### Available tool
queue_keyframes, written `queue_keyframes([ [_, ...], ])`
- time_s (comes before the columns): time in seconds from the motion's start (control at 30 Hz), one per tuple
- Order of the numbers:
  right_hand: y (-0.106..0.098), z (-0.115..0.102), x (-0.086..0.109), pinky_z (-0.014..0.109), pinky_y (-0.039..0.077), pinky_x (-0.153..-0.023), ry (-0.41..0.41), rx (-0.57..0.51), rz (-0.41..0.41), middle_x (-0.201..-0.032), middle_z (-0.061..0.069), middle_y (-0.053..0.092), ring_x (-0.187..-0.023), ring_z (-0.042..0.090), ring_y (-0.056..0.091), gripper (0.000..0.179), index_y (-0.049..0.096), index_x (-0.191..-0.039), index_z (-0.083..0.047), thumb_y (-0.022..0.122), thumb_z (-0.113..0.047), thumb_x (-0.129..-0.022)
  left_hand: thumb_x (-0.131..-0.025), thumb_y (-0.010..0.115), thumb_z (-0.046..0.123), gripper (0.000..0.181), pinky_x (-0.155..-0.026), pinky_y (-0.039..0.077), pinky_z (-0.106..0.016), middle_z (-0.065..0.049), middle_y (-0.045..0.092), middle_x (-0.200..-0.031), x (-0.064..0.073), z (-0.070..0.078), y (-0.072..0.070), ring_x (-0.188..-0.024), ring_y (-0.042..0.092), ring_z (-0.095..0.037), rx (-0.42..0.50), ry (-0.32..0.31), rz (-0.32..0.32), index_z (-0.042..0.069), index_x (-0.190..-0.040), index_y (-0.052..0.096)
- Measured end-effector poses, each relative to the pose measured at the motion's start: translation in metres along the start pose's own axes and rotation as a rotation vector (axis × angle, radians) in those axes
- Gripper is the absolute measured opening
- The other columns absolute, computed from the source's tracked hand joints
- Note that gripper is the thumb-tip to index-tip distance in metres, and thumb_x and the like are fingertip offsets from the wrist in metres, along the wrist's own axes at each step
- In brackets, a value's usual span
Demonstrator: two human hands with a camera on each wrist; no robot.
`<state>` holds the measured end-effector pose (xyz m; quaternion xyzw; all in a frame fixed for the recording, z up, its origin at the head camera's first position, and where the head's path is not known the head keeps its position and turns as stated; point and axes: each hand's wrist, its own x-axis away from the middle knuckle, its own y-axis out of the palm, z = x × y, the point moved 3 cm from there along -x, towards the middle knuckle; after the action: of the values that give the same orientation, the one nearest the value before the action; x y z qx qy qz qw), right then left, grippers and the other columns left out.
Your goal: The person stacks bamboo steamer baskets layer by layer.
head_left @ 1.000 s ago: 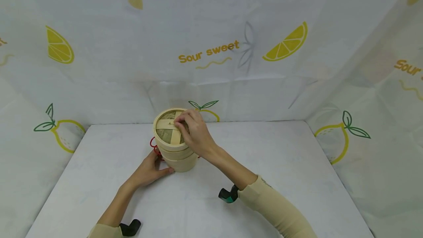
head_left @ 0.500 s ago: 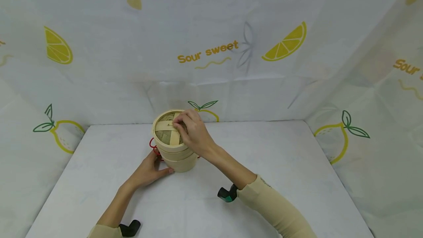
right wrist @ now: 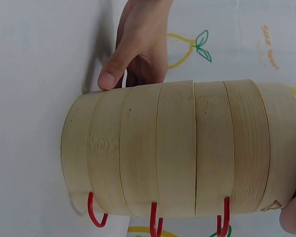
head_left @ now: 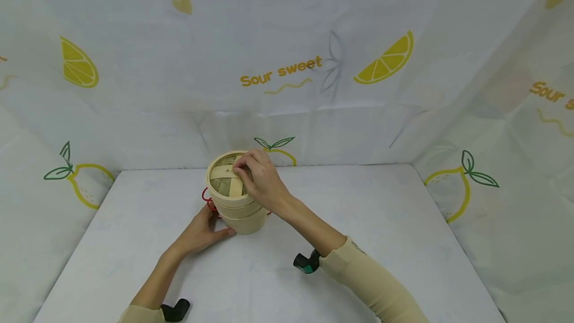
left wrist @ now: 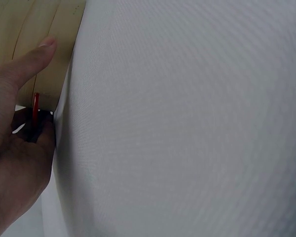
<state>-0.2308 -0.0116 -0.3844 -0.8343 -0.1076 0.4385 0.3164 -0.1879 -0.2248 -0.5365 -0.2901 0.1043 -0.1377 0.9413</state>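
Note:
A round bamboo steamer point(head_left: 244, 221) with stacked tiers stands upright on the white table, near its back edge. Its lid point(head_left: 222, 172), crossed by pale strips, sits on top. My left hand point(head_left: 199, 233) grips the lowest tier from the left; the left wrist view shows the thumb point(left wrist: 39, 57) along the wall and the other fingers behind a red handle point(left wrist: 35, 107). Above, my right hand point(head_left: 269, 186) pinches the small loop at the lid's centre. In the right wrist view, red handles point(right wrist: 154, 219) stick out from the steamer's side, and only the right fingertips show.
Behind the table point(head_left: 381, 223) hangs a white cloth point(head_left: 287, 29) printed with lemons, and it continues down both sides. A black device point(head_left: 177, 309) is at the left wrist and a black and green one point(head_left: 307, 262) at the right.
The far edge of the lid has come down slightly, with my right hand keeping its pinch on the loop. My left hand stays in place. The head view has shifted a little.

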Motion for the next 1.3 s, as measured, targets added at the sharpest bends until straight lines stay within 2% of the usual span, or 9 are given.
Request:
queue_keyframes([
  [0.1,-0.0003,-0.0011,-0.0005,0.035,0.055,-0.095,0.009,-0.003,-0.009,-0.110,0.011,0.070,-0.109,0.026,0.063,0.008,0.075,-0.106,-0.002,0.069,-0.008,-0.106,-0.089,0.093,0.032,0.082,-0.112,0.054,-0.031,-0.006,0.067,-0.138,0.0003,-0.0005,-0.0001,-0.119,0.063,-0.008,-0.006,-0.002,0.003,0.008,-0.154,0.048],
  [0.33,-0.0013,-0.0022,-0.0016,0.036,0.055,-0.095,0.024,-0.010,-0.032,-0.110,0.011,0.070,-0.109,0.026,0.063,0.008,0.075,-0.106,-0.003,0.069,-0.009,-0.106,-0.089,0.093,0.030,0.082,-0.110,0.052,-0.023,-0.008,0.067,-0.140,0.0012,-0.0003,-0.0012,-0.119,0.064,-0.007,0.011,0.000,0.000,0.008,-0.154,0.048],
  [0.63,-0.0002,0.0006,-0.0031,0.038,0.056,-0.099,0.049,-0.033,-0.042,-0.112,0.011,0.071,-0.113,0.027,0.065,0.010,0.076,-0.107,-0.002,0.073,-0.011,-0.105,-0.090,0.092,0.030,0.080,-0.112,0.055,-0.037,-0.007,0.067,-0.138,0.0017,0.0011,-0.0012,-0.118,0.064,-0.007,0.013,0.002,0.001,0.008,-0.153,0.049],
  [1.03,-0.0016,0.0040,-0.0035,0.037,0.058,-0.100,0.055,-0.084,-0.031,-0.112,0.011,0.073,-0.113,0.026,0.067,0.011,0.078,-0.107,-0.003,0.075,-0.014,-0.103,-0.090,0.092,0.029,0.081,-0.109,0.053,-0.024,-0.008,0.067,-0.139,0.0017,0.0016,-0.0007,-0.118,0.065,-0.008,0.013,0.017,0.004,0.008,-0.154,0.047],
  [1.3,-0.0035,0.0046,-0.0043,0.036,0.059,-0.100,0.058,-0.095,-0.039,-0.110,0.011,0.075,-0.111,0.026,0.069,0.013,0.078,-0.106,-0.003,0.076,-0.015,-0.102,-0.091,0.091,0.032,0.084,-0.116,0.054,-0.037,-0.008,0.064,-0.146,0.0013,0.0029,-0.0008,-0.125,0.064,-0.010,0.015,-0.018,-0.008,0.009,-0.158,0.045],
])
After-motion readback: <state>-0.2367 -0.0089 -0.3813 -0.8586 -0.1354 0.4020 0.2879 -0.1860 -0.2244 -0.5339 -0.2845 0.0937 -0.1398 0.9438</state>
